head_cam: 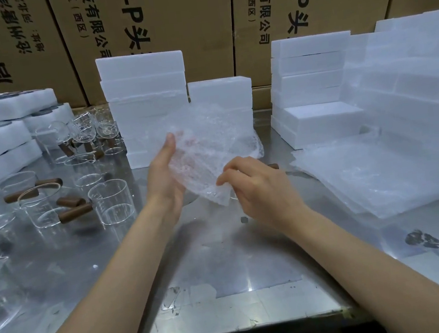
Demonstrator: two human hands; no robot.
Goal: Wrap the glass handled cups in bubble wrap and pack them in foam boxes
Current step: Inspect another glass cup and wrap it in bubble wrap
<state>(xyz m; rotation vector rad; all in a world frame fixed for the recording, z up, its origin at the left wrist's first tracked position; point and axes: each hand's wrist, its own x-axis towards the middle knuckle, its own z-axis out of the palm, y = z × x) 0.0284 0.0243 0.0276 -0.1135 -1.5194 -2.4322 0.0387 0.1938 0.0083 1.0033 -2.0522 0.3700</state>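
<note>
Head view: holding bubble wrap sheet (205,151) up mid-frame, left hand (162,171) fingers flat behind it, right hand (257,186) fingertips pinching lower edge, likely spreading it for wrapping.

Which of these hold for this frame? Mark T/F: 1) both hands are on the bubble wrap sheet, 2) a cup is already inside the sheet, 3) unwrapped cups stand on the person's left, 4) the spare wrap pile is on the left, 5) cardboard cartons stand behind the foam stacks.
1) True. The left hand supports the bubble wrap sheet and the right hand pinches its lower edge.
2) False. The sheet is held above the table with no cup visible in it.
3) True. The glass handled cups stand on the left.
4) False. The bubble wrap pile lies on the right.
5) True. Cardboard cartons stand behind the foam boxes.
</note>
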